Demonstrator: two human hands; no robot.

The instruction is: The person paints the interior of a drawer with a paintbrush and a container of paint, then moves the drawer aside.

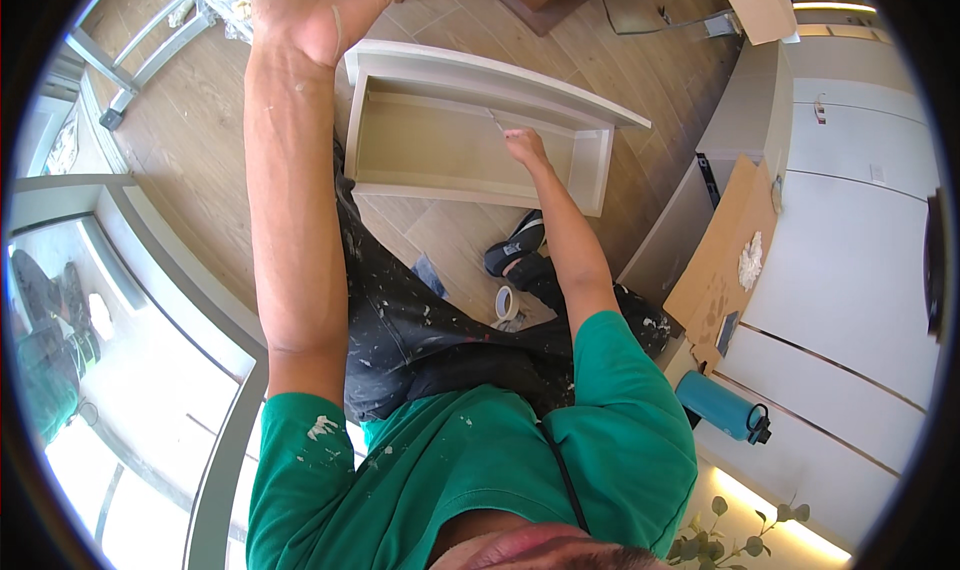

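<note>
My right hand (525, 147) is closed on a thin, slender tool (495, 119), its far end angled up and left. Both are over the inside of a pale beige drawer (478, 192), which lies on its base in front of my legs. The tool's exact kind is too small to make out. Stretched far forward at the upper left, my left hand (335, 18) has its thumb bent round a greyish thing at the picture's top edge. Most of its fingers and that thing are cut off there.
A roll of white tape (506, 302) lies by my shoe (515, 243) on the wood-look floor. At right are a cardboard sheet (722, 245) with a crumpled white wad (750, 261) and a teal bottle (722, 407). A metal ladder-like frame (150, 68) stands at upper left.
</note>
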